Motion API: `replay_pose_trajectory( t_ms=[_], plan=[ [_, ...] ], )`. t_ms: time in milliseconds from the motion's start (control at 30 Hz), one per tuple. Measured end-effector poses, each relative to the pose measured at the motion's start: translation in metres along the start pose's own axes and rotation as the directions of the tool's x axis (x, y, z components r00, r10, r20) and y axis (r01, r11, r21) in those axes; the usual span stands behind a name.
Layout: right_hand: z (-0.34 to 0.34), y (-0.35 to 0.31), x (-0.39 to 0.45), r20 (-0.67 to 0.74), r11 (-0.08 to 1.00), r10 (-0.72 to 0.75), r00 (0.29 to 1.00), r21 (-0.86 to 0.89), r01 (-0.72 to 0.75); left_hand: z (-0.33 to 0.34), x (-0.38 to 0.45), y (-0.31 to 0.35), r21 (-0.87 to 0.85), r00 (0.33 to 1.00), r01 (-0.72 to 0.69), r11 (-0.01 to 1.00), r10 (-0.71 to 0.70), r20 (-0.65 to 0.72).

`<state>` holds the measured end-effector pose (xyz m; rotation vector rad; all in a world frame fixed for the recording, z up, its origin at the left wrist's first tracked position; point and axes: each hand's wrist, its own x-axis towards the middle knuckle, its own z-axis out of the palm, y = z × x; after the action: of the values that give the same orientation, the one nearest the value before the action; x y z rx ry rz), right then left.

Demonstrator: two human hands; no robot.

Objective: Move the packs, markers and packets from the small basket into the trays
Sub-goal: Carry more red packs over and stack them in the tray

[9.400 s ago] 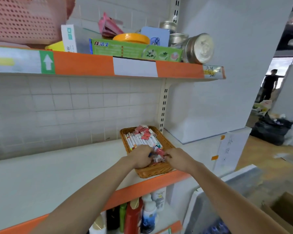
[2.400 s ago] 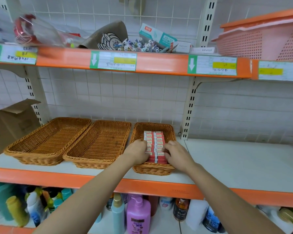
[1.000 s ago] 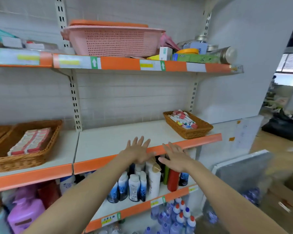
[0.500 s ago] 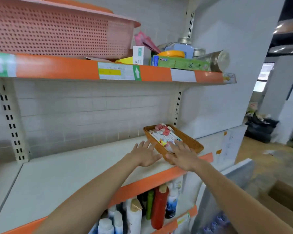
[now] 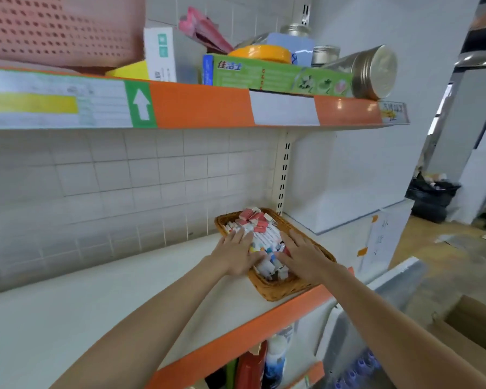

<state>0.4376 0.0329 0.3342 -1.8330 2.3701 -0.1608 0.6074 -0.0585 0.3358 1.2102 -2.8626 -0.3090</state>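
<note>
Markers (image 5: 264,242) | in small basket (image 5: 278,287) at shelf (image 5: 124,290) right end, red packs (image 5: 254,217) behind | light, stiff, slick, likely to roll; clamp bundle from both sides | left hand (image 5: 236,255), right hand (image 5: 302,255) flat on pile, fingers straight, nothing gripped | half a second ago hands were short of basket; now on it

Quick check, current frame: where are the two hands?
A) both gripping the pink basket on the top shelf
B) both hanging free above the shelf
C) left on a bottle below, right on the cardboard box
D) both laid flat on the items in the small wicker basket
D: the left hand and right hand lie with fingers straight on either side of the markers piled in the small wicker basket.
</note>
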Motion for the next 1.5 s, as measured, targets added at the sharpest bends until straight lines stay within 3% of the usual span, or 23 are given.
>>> replay_pose_trajectory(
  t_ms=[133,400,767,867,967,1200,1500],
  plan=[
    [-0.012,0.016,0.032,-0.042,0.997,-0.079,0.996,-0.001,0.079,-0.008,0.032,0.003,-0.022,0.999,0.030,0.999,-0.030,-0.017],
    [-0.028,0.028,0.084,0.003,0.979,-0.204,0.979,-0.009,0.204,-0.004,0.083,-0.002,-0.054,0.992,0.097,0.994,-0.101,-0.077],
    [-0.018,0.031,0.134,-0.069,0.967,-0.229,0.971,0.097,0.235,-0.014,0.129,-0.015,-0.089,0.994,0.079,0.993,-0.086,-0.068],
    [-0.014,0.032,0.142,-0.070,0.971,-0.219,0.973,0.079,0.224,-0.013,0.135,-0.018,-0.113,0.988,0.063,0.992,-0.079,-0.136],
    [-0.018,0.031,0.140,-0.080,0.977,-0.205,0.975,0.034,0.208,-0.014,0.137,-0.019,-0.134,0.968,0.053,0.990,-0.083,-0.236],
    [-0.023,0.026,0.123,-0.196,0.970,-0.231,0.953,0.027,0.241,-0.015,0.129,-0.015,-0.167,0.944,0.029,0.986,-0.082,-0.321],
    [-0.024,-0.019,0.092,-0.265,0.907,-0.362,0.894,0.123,0.403,-0.025,0.054,-0.021,-0.250,0.856,0.130,0.959,-0.236,-0.460]
  ],
)
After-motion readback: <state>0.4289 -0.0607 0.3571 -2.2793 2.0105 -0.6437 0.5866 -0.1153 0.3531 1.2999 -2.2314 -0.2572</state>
